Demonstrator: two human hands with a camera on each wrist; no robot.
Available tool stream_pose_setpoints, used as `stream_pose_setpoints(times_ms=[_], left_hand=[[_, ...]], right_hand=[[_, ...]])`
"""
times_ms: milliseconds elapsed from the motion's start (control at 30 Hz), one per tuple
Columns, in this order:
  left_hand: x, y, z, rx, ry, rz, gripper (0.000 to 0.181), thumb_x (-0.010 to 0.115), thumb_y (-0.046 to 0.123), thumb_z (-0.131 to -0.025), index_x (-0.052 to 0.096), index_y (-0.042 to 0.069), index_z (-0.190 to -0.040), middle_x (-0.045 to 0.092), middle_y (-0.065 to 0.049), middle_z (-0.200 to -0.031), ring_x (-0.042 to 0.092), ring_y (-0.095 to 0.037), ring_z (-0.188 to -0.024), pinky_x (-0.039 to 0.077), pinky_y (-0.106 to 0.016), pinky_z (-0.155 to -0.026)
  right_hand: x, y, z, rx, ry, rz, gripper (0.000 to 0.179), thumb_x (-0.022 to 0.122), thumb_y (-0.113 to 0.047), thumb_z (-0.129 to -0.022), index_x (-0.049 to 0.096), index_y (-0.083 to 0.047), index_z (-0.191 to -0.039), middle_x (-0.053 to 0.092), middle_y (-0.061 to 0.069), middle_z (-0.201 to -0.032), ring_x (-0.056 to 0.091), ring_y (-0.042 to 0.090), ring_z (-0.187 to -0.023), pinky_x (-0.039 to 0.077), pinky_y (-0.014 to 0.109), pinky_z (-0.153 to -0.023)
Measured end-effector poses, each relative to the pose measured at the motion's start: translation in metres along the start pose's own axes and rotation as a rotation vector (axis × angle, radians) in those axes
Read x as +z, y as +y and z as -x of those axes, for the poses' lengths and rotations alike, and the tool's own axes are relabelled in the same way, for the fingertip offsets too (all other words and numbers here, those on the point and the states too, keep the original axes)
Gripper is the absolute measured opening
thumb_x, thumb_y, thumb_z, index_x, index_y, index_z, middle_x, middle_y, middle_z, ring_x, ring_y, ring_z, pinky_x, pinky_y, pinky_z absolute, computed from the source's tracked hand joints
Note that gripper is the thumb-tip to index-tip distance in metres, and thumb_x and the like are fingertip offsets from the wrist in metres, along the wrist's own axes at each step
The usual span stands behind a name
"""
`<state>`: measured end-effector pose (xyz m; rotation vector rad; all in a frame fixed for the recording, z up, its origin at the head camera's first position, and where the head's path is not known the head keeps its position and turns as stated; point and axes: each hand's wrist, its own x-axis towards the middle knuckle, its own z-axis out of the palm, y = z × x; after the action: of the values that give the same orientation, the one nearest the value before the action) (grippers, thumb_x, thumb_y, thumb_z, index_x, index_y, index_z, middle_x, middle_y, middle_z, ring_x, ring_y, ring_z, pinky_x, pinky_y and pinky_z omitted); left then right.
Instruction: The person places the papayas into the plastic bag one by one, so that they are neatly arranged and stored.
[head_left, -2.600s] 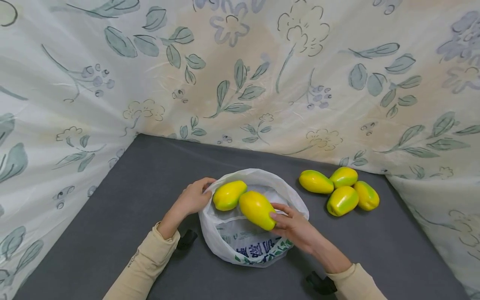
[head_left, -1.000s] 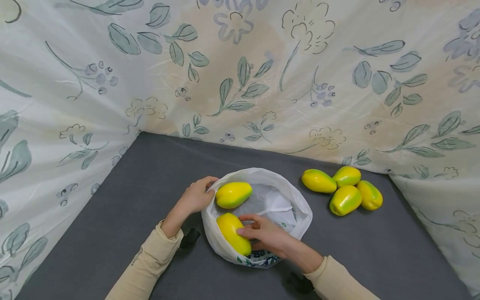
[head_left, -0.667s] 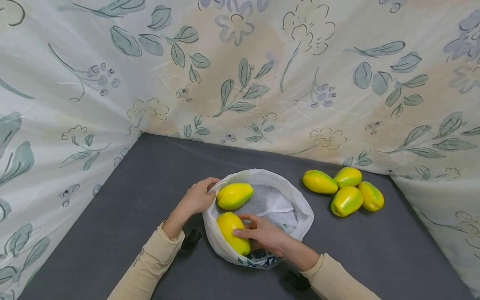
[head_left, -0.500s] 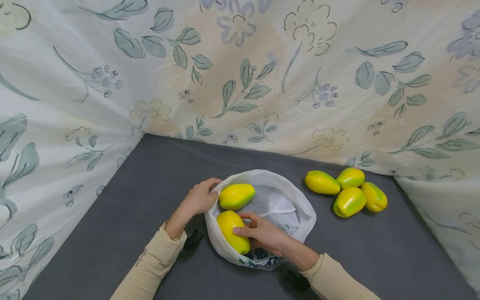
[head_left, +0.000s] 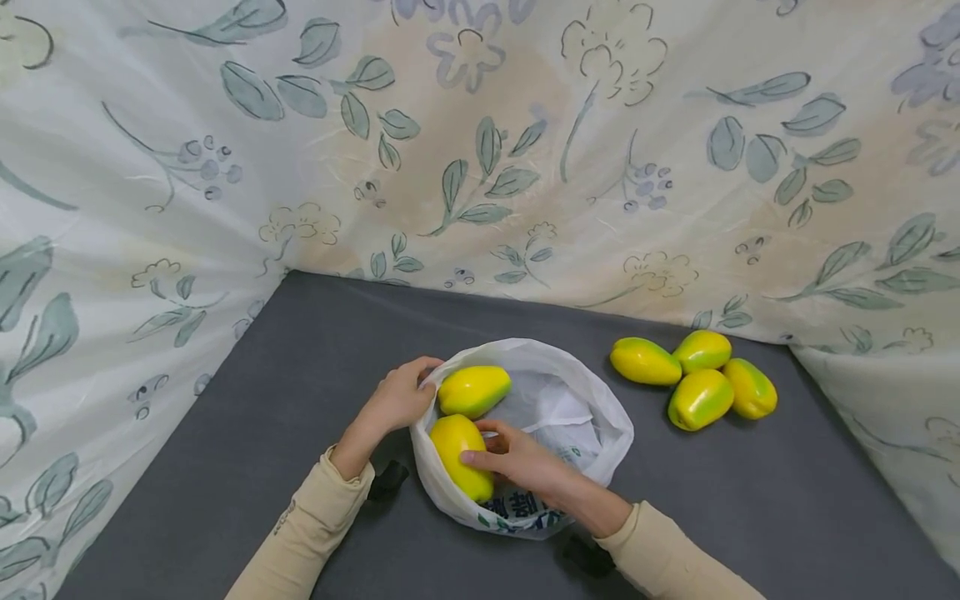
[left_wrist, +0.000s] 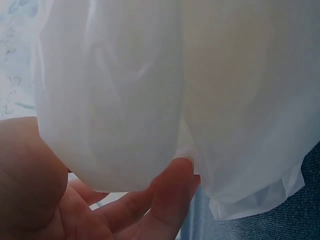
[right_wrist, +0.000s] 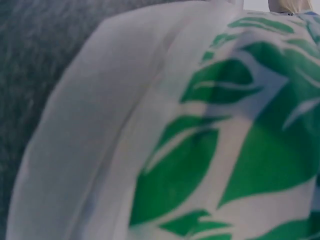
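Observation:
A white plastic bag with printed lettering and green leaves stands wide-mouthed on the dark surface. My left hand pinches its left rim; the left wrist view shows fingers curled against the thin plastic. Reaching inside from the right, my right hand grips a yellow papaya at the bag's near left wall. Just behind it, a second yellow-green papaya lies along the left side in the bag. In the right wrist view the bag's leaf print fills most of the frame, and the hand is hidden.
Several yellow-green papayas lie grouped on the dark cloth right of the bag. Floral fabric hangs behind and along both sides. A black wrist strap piece sits below the left wrist, another black piece below the right.
My right hand has carried its papaya from over the middle of the bag to the near left inside, then slightly up. The left hand has kept its hold on the rim.

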<state>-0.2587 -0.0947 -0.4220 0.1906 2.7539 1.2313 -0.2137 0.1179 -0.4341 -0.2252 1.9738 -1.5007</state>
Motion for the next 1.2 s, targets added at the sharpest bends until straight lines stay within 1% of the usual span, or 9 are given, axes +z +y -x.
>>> stream_pose_setpoints(times_ms=[67,167,333,467,633,833,933,1033,1200], left_hand=[[-0.001,0.000,0.000,0.009,0.006,-0.002,0.039,0.050,0.009,-0.095,0.053,0.008,-0.134,0.061,-0.013,-0.115,0.060,-0.025,-0.091,0.050,-0.038,-0.071],[-0.003,0.000,0.000,0.018,0.010,-0.008,0.039,0.050,0.009,-0.095,0.053,0.007,-0.134,0.061,-0.013,-0.116,0.060,-0.027,-0.094,0.049,-0.040,-0.074],[-0.003,0.001,-0.001,0.019,-0.010,-0.013,0.040,0.049,0.009,-0.096,0.052,0.007,-0.135,0.060,-0.014,-0.118,0.060,-0.028,-0.096,0.049,-0.040,-0.074],[-0.003,0.002,-0.001,0.015,-0.007,-0.018,0.040,0.049,0.009,-0.096,0.052,0.007,-0.135,0.060,-0.014,-0.118,0.060,-0.028,-0.095,0.049,-0.039,-0.072],[-0.003,0.002,-0.001,0.010,-0.007,-0.015,0.040,0.049,0.009,-0.096,0.052,0.008,-0.135,0.060,-0.014,-0.117,0.060,-0.027,-0.092,0.049,-0.036,-0.067],[-0.004,0.003,0.000,-0.001,-0.009,-0.021,0.040,0.048,0.009,-0.096,0.051,0.007,-0.136,0.060,-0.014,-0.119,0.060,-0.028,-0.095,0.049,-0.038,-0.069],[-0.004,0.003,0.000,0.008,-0.012,-0.020,0.040,0.047,0.009,-0.096,0.051,0.007,-0.136,0.060,-0.014,-0.119,0.060,-0.029,-0.098,0.050,-0.039,-0.073],[-0.004,0.003,0.000,0.015,-0.017,-0.011,0.040,0.047,0.009,-0.096,0.051,0.006,-0.136,0.060,-0.014,-0.120,0.060,-0.029,-0.099,0.050,-0.040,-0.074],[-0.003,0.003,0.000,0.012,-0.020,-0.004,0.040,0.048,0.009,-0.096,0.051,0.007,-0.136,0.060,-0.014,-0.119,0.060,-0.028,-0.098,0.050,-0.039,-0.073]], right_hand=[[-0.002,0.000,0.000,-0.018,0.010,0.067,0.070,0.066,-0.037,-0.090,0.036,-0.003,-0.143,0.051,0.016,-0.130,0.054,0.027,-0.109,0.048,0.041,-0.087],[-0.006,0.000,0.001,-0.042,0.014,0.105,0.070,0.063,-0.038,-0.091,0.036,-0.002,-0.144,0.049,0.016,-0.132,0.051,0.028,-0.114,0.047,0.041,-0.088],[-0.012,0.003,0.003,-0.052,0.019,0.077,0.065,0.061,-0.037,-0.093,0.038,-0.002,-0.143,0.048,0.016,-0.133,0.051,0.026,-0.111,0.046,0.040,-0.088],[-0.016,0.006,0.006,-0.063,0.006,0.063,0.062,0.061,-0.034,-0.093,0.040,-0.002,-0.142,0.049,0.015,-0.132,0.052,0.024,-0.109,0.046,0.040,-0.087],[-0.029,0.009,0.012,-0.092,0.006,0.058,0.059,0.057,-0.035,-0.095,0.041,-0.002,-0.142,0.049,0.016,-0.134,0.051,0.028,-0.113,0.046,0.040,-0.089],[-0.053,0.009,0.024,-0.169,0.009,-0.057,0.059,0.050,-0.032,-0.100,0.032,0.004,-0.144,0.044,0.026,-0.134,0.047,0.039,-0.117,0.042,0.043,-0.095],[-0.064,0.009,0.030,-0.183,0.037,-0.102,0.060,0.047,-0.032,-0.101,0.030,0.005,-0.144,0.045,0.028,-0.131,0.047,0.042,-0.117,0.041,0.043,-0.096],[-0.075,0.010,0.035,-0.195,0.076,-0.161,0.057,0.045,-0.032,-0.102,0.030,0.004,-0.144,0.047,0.026,-0.128,0.048,0.040,-0.116,0.043,0.040,-0.094],[-0.093,0.014,0.044,-0.275,0.092,-0.322,0.040,0.034,-0.031,-0.105,0.041,-0.007,-0.136,0.054,0.012,-0.121,0.051,0.031,-0.113,0.044,0.037,-0.094]])
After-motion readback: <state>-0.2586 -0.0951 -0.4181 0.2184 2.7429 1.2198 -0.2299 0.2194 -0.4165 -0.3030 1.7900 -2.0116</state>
